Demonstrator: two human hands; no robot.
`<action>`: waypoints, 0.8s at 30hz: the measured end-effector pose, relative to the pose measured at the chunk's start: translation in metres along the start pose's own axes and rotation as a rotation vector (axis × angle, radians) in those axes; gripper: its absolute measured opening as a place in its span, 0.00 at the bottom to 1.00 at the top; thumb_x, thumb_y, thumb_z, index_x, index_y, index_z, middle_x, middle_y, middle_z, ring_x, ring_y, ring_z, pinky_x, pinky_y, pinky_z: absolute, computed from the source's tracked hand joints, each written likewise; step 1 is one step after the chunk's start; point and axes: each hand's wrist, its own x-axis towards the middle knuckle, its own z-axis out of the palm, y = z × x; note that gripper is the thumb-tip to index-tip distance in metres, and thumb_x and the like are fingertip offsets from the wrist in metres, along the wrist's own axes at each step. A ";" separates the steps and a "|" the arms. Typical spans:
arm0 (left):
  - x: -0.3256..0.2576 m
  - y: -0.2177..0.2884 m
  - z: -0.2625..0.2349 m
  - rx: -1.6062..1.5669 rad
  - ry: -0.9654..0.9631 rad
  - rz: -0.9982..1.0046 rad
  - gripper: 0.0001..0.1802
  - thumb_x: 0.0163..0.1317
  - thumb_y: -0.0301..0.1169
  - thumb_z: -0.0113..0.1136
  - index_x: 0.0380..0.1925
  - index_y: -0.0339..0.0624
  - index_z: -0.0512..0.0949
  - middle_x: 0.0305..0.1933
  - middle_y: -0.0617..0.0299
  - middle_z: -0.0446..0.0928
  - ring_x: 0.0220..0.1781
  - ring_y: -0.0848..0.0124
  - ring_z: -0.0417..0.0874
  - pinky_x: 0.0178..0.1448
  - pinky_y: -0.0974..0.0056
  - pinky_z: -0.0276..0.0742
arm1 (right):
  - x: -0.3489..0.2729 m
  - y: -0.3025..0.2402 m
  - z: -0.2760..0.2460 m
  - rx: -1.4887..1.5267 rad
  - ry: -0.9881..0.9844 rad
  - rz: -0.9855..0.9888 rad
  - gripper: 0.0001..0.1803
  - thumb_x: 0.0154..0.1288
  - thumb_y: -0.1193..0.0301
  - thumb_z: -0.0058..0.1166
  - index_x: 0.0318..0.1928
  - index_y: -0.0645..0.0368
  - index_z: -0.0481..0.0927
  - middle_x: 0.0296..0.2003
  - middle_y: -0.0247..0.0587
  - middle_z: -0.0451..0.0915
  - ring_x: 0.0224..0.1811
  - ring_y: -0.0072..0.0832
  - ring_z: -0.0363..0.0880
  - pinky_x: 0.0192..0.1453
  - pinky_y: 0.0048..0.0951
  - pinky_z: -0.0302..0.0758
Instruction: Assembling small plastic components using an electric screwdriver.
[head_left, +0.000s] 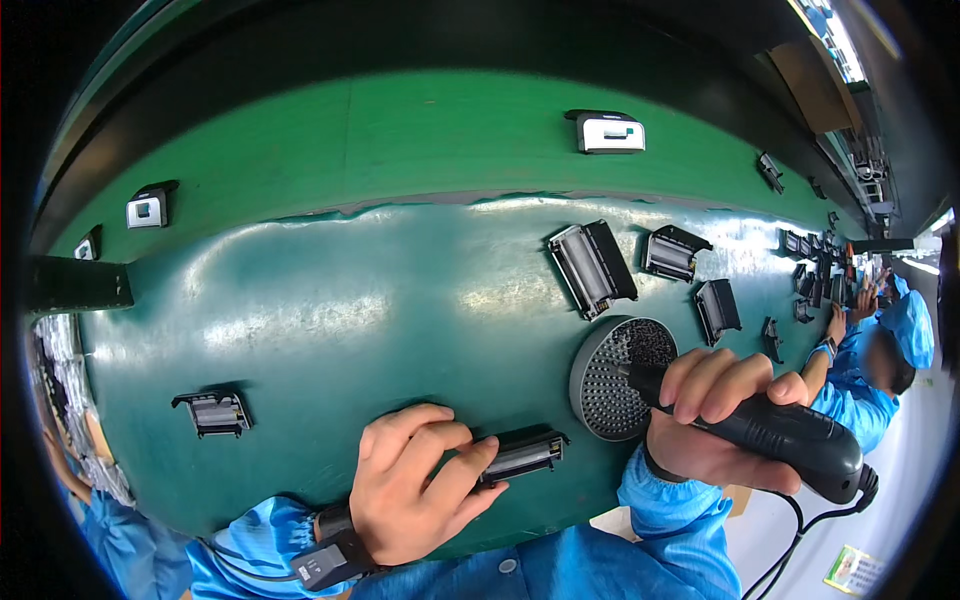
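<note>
My left hand (408, 488) grips the end of a black plastic housing (530, 453) with a grey inner strip, low on the green bench. In my right hand (700, 425) is a black electric screwdriver (800, 438), its cord trailing off the back end. The tool points left, with its tip over a round grey screw dish (583, 385). Rows of holes cover the dish's plate, and small dark screws are heaped on its far right part. I cannot tell whether a screw sits on the tip.
Similar black housings (592, 268) lie beyond the dish, and another housing (215, 412) rests at the left. White-and-black units (610, 132) stand on the green strip (400, 130) behind the bench. A co-worker in blue (865, 370) works at the far right. A dark block (80, 284) borders the left.
</note>
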 end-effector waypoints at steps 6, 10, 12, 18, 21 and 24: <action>0.000 0.000 0.000 -0.006 -0.007 -0.004 0.28 0.28 0.35 0.83 0.37 0.44 0.87 0.42 0.63 0.79 0.52 0.57 0.80 0.52 0.54 0.73 | 0.002 -0.001 -0.001 -0.010 0.030 0.031 0.44 0.67 0.27 0.46 0.60 0.55 0.65 0.29 0.42 0.74 0.22 0.33 0.75 0.22 0.36 0.75; 0.001 0.001 0.001 -0.008 0.000 -0.010 0.28 0.28 0.35 0.83 0.37 0.44 0.87 0.41 0.64 0.79 0.52 0.58 0.80 0.52 0.54 0.73 | 0.004 -0.002 -0.003 -0.014 0.068 0.043 0.44 0.67 0.27 0.46 0.59 0.55 0.66 0.28 0.41 0.73 0.21 0.32 0.74 0.22 0.36 0.74; 0.001 0.000 0.000 -0.003 -0.005 -0.008 0.29 0.28 0.35 0.83 0.37 0.44 0.87 0.41 0.64 0.79 0.52 0.58 0.80 0.52 0.55 0.73 | 0.004 0.000 -0.007 -0.001 0.075 0.060 0.43 0.67 0.27 0.46 0.59 0.54 0.66 0.27 0.41 0.73 0.20 0.32 0.73 0.22 0.36 0.74; 0.002 0.002 -0.001 -0.009 0.001 0.012 0.27 0.31 0.36 0.83 0.38 0.44 0.87 0.41 0.63 0.79 0.52 0.57 0.80 0.52 0.54 0.73 | 0.007 -0.001 -0.003 -0.025 -0.036 0.055 0.42 0.67 0.29 0.48 0.58 0.54 0.66 0.27 0.40 0.73 0.20 0.31 0.73 0.22 0.34 0.73; 0.000 -0.001 -0.001 -0.022 0.012 0.015 0.27 0.33 0.37 0.82 0.38 0.43 0.86 0.42 0.62 0.79 0.53 0.57 0.80 0.52 0.54 0.73 | 0.005 -0.003 0.004 -0.057 -0.105 0.003 0.41 0.67 0.30 0.51 0.59 0.54 0.67 0.29 0.39 0.74 0.21 0.31 0.74 0.22 0.34 0.73; 0.000 -0.003 0.000 -0.037 0.015 0.027 0.27 0.34 0.37 0.81 0.40 0.43 0.87 0.42 0.62 0.79 0.54 0.58 0.79 0.53 0.54 0.73 | 0.000 -0.029 0.022 0.004 0.038 -0.009 0.35 0.70 0.35 0.53 0.56 0.54 0.70 0.29 0.36 0.75 0.21 0.30 0.74 0.21 0.32 0.74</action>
